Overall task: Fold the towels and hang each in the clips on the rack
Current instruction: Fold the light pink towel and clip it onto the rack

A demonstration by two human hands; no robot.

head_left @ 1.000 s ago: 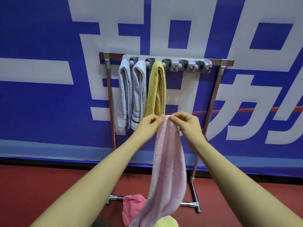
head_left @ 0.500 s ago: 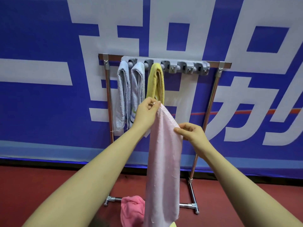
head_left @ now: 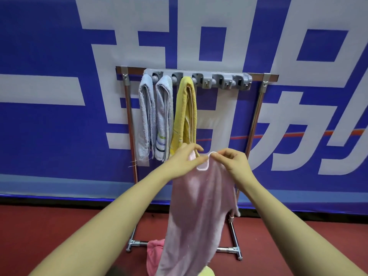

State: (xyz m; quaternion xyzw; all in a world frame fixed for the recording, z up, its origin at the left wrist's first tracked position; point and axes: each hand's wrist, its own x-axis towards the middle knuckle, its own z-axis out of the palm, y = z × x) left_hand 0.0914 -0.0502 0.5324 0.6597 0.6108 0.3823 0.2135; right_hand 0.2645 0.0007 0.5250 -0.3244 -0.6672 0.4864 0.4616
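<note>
Forearms reach in from the bottom, both hands up at the pale pink towel (head_left: 196, 212). Left hand (head_left: 184, 160) has its grip pinched on the top edge, right hand (head_left: 231, 162) pinches the white-trimmed corner just beside it. Towel's soft, fuzzy, hanging long in front of the rack (head_left: 256, 108). Brighter pink towel (head_left: 154, 253) sits bunched on the floor. Behind, two grey-white towels (head_left: 154, 116) and a yellow towel (head_left: 185, 114) hang folded in the clips (head_left: 223, 81).
</note>
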